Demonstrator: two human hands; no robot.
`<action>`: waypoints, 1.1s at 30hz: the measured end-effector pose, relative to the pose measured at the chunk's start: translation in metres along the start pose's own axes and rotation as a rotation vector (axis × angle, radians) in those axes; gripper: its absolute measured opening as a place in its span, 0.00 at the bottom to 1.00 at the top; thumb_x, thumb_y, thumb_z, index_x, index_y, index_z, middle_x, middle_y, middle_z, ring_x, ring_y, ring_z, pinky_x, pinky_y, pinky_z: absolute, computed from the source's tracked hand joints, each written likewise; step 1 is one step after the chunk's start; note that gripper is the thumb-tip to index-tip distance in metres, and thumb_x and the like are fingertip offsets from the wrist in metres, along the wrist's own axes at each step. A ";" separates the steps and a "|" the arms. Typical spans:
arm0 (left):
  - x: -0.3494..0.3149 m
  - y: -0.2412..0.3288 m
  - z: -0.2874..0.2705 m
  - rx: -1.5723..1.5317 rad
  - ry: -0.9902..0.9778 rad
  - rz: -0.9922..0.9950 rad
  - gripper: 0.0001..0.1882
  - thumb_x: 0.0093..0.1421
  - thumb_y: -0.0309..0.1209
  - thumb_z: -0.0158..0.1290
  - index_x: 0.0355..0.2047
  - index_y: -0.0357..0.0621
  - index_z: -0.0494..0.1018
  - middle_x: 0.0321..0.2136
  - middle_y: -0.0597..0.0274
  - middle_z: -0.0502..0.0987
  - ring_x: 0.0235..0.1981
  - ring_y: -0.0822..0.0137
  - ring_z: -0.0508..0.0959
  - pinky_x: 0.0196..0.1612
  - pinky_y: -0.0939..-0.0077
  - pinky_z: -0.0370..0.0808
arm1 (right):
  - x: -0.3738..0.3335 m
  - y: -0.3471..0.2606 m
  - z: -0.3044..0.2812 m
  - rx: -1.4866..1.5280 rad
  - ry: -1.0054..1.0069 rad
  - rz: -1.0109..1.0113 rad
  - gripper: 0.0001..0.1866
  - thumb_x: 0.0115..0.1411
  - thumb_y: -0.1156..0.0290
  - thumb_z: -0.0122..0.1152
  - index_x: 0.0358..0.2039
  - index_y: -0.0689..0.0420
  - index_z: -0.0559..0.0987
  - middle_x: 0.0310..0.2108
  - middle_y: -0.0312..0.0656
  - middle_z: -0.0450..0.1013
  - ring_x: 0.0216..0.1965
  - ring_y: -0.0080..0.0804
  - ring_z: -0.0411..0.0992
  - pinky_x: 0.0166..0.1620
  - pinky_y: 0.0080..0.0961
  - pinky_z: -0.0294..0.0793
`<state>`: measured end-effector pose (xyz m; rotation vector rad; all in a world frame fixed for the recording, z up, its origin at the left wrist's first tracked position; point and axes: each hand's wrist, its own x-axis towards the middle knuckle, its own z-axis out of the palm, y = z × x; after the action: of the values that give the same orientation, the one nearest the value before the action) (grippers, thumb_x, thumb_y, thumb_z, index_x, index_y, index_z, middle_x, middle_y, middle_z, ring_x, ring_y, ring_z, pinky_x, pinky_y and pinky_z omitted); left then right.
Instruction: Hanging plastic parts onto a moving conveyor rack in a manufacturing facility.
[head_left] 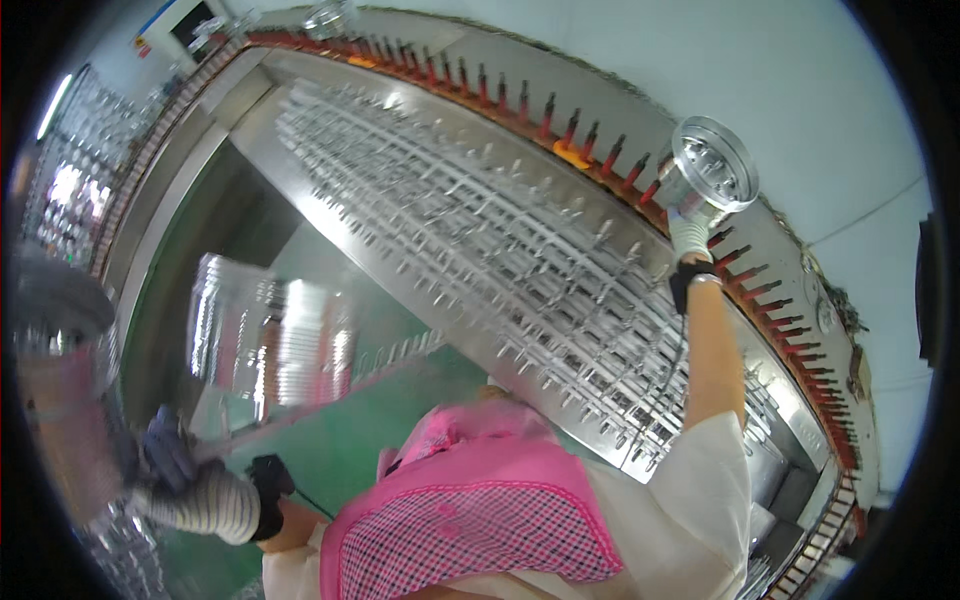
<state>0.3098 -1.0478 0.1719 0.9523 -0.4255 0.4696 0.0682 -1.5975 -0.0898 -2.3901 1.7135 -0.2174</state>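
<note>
At the right, my right hand (690,236), in a pale knit glove, grips the lower part of a shiny open-ended metal cylinder (715,160). The cylinder stands over the row of red pegs with dark tips (547,115); whether it sits on one is hidden. My left hand (205,495), in a striped glove with dark grey fingers, is low at the left, its fingers closed against another shiny cylinder (65,400). That cylinder is smeared by motion, and the far fingers are hidden. Dark bands circle both wrists.
Stacked metal racks with many prongs (480,220) cover the steel table (325,220). A blurred bundle of shiny ribbed pieces (270,340) is at the left, above a green surface (340,460). The peg line curves along the wall. Another metal cylinder (326,20) stands at its far end.
</note>
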 end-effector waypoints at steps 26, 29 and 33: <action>-0.151 0.047 -0.087 -0.096 -0.337 -0.345 0.22 0.58 0.50 0.41 0.18 0.46 0.59 0.07 0.74 0.48 0.09 0.80 0.50 0.34 0.74 0.67 | -0.492 -0.209 -0.083 1.235 -0.825 -0.216 0.22 0.55 0.53 0.48 0.38 0.60 0.73 0.27 0.40 0.72 0.26 0.26 0.68 0.30 0.22 0.68; -0.185 0.053 -0.075 -0.111 -0.402 -0.348 0.21 0.58 0.50 0.42 0.21 0.45 0.62 0.07 0.74 0.48 0.09 0.81 0.50 0.34 0.74 0.67 | -0.478 -0.184 -0.061 1.551 -1.144 -0.067 0.21 0.56 0.51 0.46 0.34 0.57 0.74 0.21 0.37 0.70 0.21 0.22 0.64 0.22 0.20 0.63; -0.222 0.050 -0.053 -0.142 -0.374 -0.369 0.21 0.58 0.49 0.43 0.25 0.41 0.66 0.07 0.73 0.50 0.08 0.81 0.50 0.31 0.77 0.68 | -0.461 -0.146 -0.061 1.450 -0.898 0.046 0.25 0.56 0.47 0.42 0.31 0.56 0.76 0.17 0.37 0.69 0.21 0.24 0.63 0.26 0.21 0.62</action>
<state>0.1074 -1.0205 0.0589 0.9552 -0.5962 -0.0773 0.0413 -1.1196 0.0013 -1.0396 0.6658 -0.2063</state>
